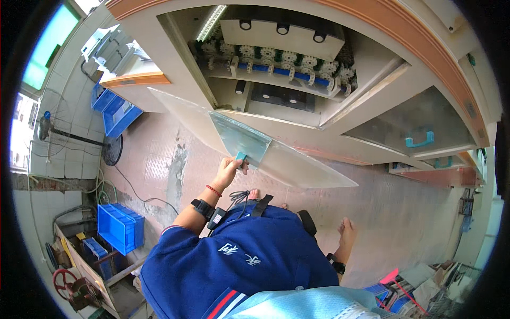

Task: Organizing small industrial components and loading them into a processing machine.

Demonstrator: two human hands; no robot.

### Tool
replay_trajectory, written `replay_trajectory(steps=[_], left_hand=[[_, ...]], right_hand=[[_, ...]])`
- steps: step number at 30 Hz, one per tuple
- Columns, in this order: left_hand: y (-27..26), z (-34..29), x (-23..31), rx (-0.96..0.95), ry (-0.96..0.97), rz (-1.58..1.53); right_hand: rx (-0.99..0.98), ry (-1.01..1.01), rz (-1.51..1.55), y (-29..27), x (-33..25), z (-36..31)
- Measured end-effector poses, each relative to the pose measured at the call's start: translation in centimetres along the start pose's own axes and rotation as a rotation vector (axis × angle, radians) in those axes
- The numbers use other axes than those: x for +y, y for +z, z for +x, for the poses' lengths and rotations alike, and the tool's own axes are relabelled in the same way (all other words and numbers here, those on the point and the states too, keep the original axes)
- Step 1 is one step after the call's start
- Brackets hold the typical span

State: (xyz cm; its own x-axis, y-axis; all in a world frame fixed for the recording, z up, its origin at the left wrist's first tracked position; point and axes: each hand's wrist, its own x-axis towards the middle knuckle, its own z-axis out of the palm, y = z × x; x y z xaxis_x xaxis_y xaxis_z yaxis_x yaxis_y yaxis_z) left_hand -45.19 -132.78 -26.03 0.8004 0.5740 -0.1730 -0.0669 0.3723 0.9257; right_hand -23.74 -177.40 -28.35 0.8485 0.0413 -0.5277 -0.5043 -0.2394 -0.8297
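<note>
My left hand (229, 172) is closed round the teal handle (241, 157) of a pale cover panel (303, 165). The panel has a see-through window (241, 138) in its middle and slants outward below the machine's opening. My right hand (348, 232) hangs low beside my body, fingers curled in, with nothing visible in it. Beyond the panel, the open machine cabinet (186, 74) shows rows of white toothed wheels (287, 59) and blue rollers (260, 68). Dark knobs line a light bar above them.
Right of the opening is a closed window panel (419, 122) with a teal handle. Blue crates (121, 227) and a standing fan (112, 150) are on the left; a cable (138, 189) crosses the tiled floor. A red handwheel (66, 282) is lower left, piled items (419, 287) lower right.
</note>
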Motion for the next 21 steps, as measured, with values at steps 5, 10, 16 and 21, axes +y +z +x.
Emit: replay_trajectory(steps=[5, 10, 16, 21], left_hand=[[0.7, 0.8, 0.3, -0.027, 0.012, -0.033], [2.2, 1.7, 1.6, -0.028, -0.030, -0.014], [4.9, 5.6, 2.4, -0.102, 0.022, 0.177], [5.6, 7.7, 3.7, -0.132, 0.057, 0.063]], right_hand=[[-0.019, 0.003, 0.039, -0.5, 0.4, -0.1], [-0.032, -0.006, 0.029, -0.3, 1.1, 0.2], [-0.008, -0.019, 0.013, -0.1, 1.4, -1.0], [-0.020, -0.050, 0.059, -1.9, 2.7, -0.9]])
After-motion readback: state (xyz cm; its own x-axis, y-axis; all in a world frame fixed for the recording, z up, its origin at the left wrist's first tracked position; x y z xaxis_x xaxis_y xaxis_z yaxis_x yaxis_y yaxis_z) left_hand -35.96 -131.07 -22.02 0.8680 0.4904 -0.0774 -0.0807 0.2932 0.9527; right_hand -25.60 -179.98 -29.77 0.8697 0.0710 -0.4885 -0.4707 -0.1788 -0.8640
